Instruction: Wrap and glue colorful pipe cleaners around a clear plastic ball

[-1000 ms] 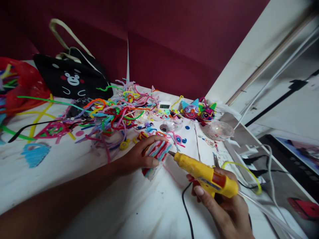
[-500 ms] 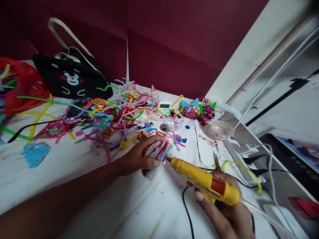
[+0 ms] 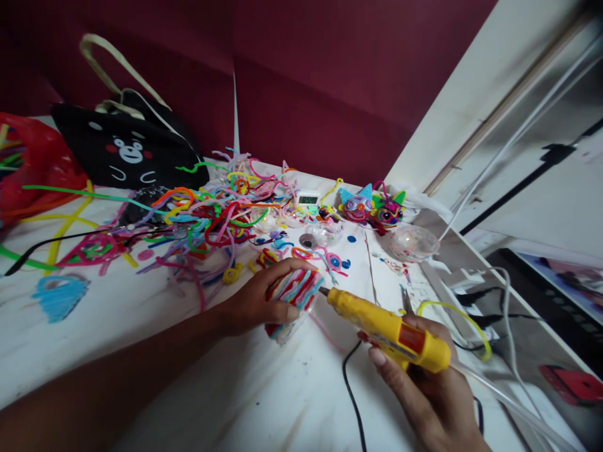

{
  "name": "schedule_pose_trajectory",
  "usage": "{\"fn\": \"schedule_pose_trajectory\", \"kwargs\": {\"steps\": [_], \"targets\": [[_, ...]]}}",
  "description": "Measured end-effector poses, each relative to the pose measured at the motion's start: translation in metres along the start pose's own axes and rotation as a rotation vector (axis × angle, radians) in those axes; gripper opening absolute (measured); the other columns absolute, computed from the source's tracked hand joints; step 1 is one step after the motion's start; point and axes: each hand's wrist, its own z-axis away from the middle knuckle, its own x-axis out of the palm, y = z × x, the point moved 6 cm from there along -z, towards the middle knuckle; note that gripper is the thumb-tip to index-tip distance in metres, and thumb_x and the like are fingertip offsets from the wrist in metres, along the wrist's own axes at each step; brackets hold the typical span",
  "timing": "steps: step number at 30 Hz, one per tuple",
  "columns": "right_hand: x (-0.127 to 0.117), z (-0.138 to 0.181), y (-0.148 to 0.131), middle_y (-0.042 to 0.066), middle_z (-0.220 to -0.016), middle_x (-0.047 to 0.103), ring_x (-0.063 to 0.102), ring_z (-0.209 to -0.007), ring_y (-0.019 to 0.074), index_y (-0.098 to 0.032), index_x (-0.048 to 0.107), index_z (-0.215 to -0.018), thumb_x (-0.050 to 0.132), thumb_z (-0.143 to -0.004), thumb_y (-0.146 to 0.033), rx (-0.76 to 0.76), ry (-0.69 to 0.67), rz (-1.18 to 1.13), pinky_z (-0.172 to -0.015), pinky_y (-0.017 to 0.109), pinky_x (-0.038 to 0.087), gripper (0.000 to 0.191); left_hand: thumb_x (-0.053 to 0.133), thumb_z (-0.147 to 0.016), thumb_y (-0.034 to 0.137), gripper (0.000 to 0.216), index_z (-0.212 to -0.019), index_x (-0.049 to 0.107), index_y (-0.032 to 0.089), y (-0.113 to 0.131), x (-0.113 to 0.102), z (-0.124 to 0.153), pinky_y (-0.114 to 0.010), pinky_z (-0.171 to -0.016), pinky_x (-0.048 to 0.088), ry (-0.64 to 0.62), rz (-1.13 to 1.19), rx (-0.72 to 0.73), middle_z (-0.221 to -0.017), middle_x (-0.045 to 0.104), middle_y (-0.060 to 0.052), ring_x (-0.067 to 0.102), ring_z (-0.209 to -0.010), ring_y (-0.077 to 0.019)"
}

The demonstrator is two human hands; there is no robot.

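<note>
My left hand (image 3: 264, 295) is wrapped round a small block striped with red, white and light-blue pipe cleaners (image 3: 301, 287), thumb in front and fingers over the top. Its lower edge looks clear and shiny. In my right hand (image 3: 428, 383) is a yellow hot glue gun (image 3: 391, 329), a clear glue stick (image 3: 499, 392) running out of its back end. The gun's dark nozzle points left, close to the block's upper right edge; a small gap seems to lie between them. A black cord (image 3: 353, 395) hangs below the gun.
A tangled heap of coloured pipe cleaners (image 3: 221, 216) lies behind my hands. Beyond it stand a small digital clock (image 3: 308, 199) and two animal-face crafts (image 3: 357, 204). A clear bowl (image 3: 414, 243) sits at right, near pliers (image 3: 406, 300). A black bag (image 3: 127, 147) is at back left.
The glue gun's nozzle has drawn slightly up and away from the block's edge. The block is tilted a little differently in my left hand. The whole view has shifted slightly.
</note>
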Motion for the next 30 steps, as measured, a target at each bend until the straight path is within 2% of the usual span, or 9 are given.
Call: {"fn": "schedule_pose_trajectory", "kwargs": {"steps": [4,7,10,13,18,24,30], "targets": [[0.001,-0.002,-0.003,0.007,-0.11,0.057,0.065,-0.093,0.022,-0.028,0.059,-0.109,0.069,-0.087,-0.035,-0.095,-0.032,0.037,-0.067,0.026,0.058,0.025,0.072,-0.065,0.035,0.06,-0.121,0.057,0.023,0.0,0.0,0.001,-0.026,-0.066,0.04,-0.012,-0.002,0.02,-0.096,0.059,-0.002,0.053,-0.084,-0.0209],[0.001,0.001,-0.006,0.01,-0.113,0.058,0.064,-0.096,0.0243,-0.027,0.057,-0.112,0.065,-0.089,-0.039,0.011,-0.001,-0.002,-0.063,0.028,0.057,0.027,0.073,-0.065,0.036,0.06,-0.122,0.058,0.024,-0.002,0.0,0.001,-0.026,-0.065,0.04,-0.015,0.006,0.017,-0.097,0.059,-0.002,0.053,-0.085,-0.021],[0.002,0.005,-0.01,0.01,-0.107,0.064,0.066,-0.096,0.0275,-0.026,0.056,-0.111,0.067,-0.087,-0.046,0.092,0.016,-0.007,-0.063,0.031,0.056,0.033,0.075,-0.063,0.037,0.062,-0.121,0.059,0.024,-0.005,-0.001,0.0,-0.026,-0.064,0.04,0.003,0.018,0.014,-0.098,0.06,-0.002,0.054,-0.083,-0.0207],[0.002,0.008,-0.01,0.01,-0.101,0.069,0.067,-0.095,0.0292,-0.026,0.057,-0.109,0.068,-0.085,-0.049,0.123,0.019,-0.007,-0.067,0.034,0.057,0.036,0.075,-0.061,0.038,0.064,-0.121,0.059,0.024,-0.006,-0.002,0.0,-0.026,-0.063,0.039,0.019,0.01,-0.004,-0.097,0.059,-0.002,0.054,-0.082,-0.0207],[0.003,0.009,-0.009,0.01,-0.102,0.071,0.069,-0.086,0.0265,-0.025,0.059,-0.109,0.067,-0.086,-0.05,0.138,0.003,-0.028,-0.067,0.033,0.057,0.035,0.073,-0.062,0.039,0.063,-0.121,0.058,0.023,-0.003,0.0,0.001,-0.025,-0.061,0.039,0.015,-0.02,-0.013,-0.097,0.058,-0.003,0.053,-0.084,-0.0212],[0.0,0.008,-0.009,0.007,-0.087,0.071,0.069,-0.092,0.0284,-0.025,0.059,-0.107,0.068,-0.085,-0.052,0.098,0.02,0.03,-0.071,0.034,0.058,0.036,0.072,-0.063,0.034,0.063,-0.122,0.055,0.021,-0.002,0.0,0.001,-0.025,-0.063,0.039,-0.014,-0.033,-0.001,-0.093,0.056,-0.001,0.051,-0.08,-0.0187],[-0.001,0.008,-0.014,0.008,-0.092,0.07,0.067,-0.096,0.0292,-0.026,0.058,-0.107,0.068,-0.085,-0.05,0.043,0.022,0.058,-0.073,0.035,0.058,0.034,0.071,-0.064,0.034,0.063,-0.122,0.054,0.021,-0.003,-0.001,0.001,-0.025,-0.064,0.039,-0.015,-0.039,-0.019,-0.095,0.056,-0.002,0.051,-0.084,-0.02]]}}
